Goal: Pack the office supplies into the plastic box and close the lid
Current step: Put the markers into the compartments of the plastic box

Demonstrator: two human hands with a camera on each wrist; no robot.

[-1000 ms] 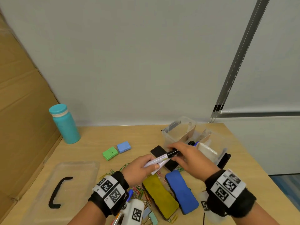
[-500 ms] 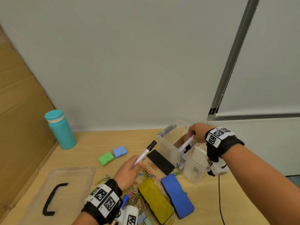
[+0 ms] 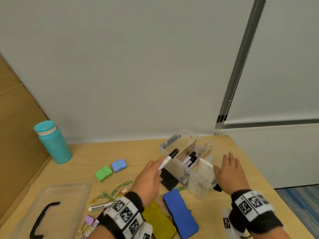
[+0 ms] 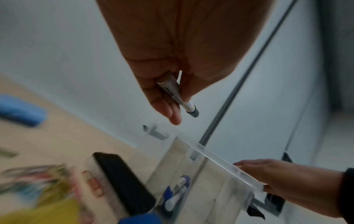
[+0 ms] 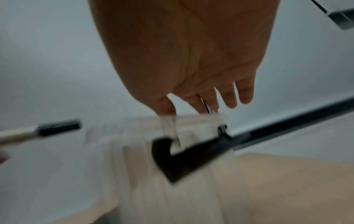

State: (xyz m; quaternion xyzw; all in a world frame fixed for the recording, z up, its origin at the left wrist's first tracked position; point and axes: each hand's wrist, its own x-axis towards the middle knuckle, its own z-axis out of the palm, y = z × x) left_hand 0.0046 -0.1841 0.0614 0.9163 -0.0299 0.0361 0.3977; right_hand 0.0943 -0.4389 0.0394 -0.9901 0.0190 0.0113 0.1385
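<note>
Moved: right hand (image 3: 229, 173) has come out of the box (image 3: 200, 182) to its near side, markers left inside the middle slot.
Right fingers: straight, flat against the box wall (holding nothing).
Left hand (image 3: 148, 180): fingers pinch a marker (image 3: 168, 159), black cap up, over the box's left edge.
Lid (image 3: 51, 204): flat on the counter (image 3: 224, 200), far left.
Erasers: blue eraser (image 3: 180, 213), yellow eraser (image 3: 158, 219) beside the box.

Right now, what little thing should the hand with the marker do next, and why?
Probably carry the marker a bit further over the clear plastic box and drop it into the middle slot. The left hand grips it beside the rim, other markers already stand there, and the right hand rests open against the box.
</note>
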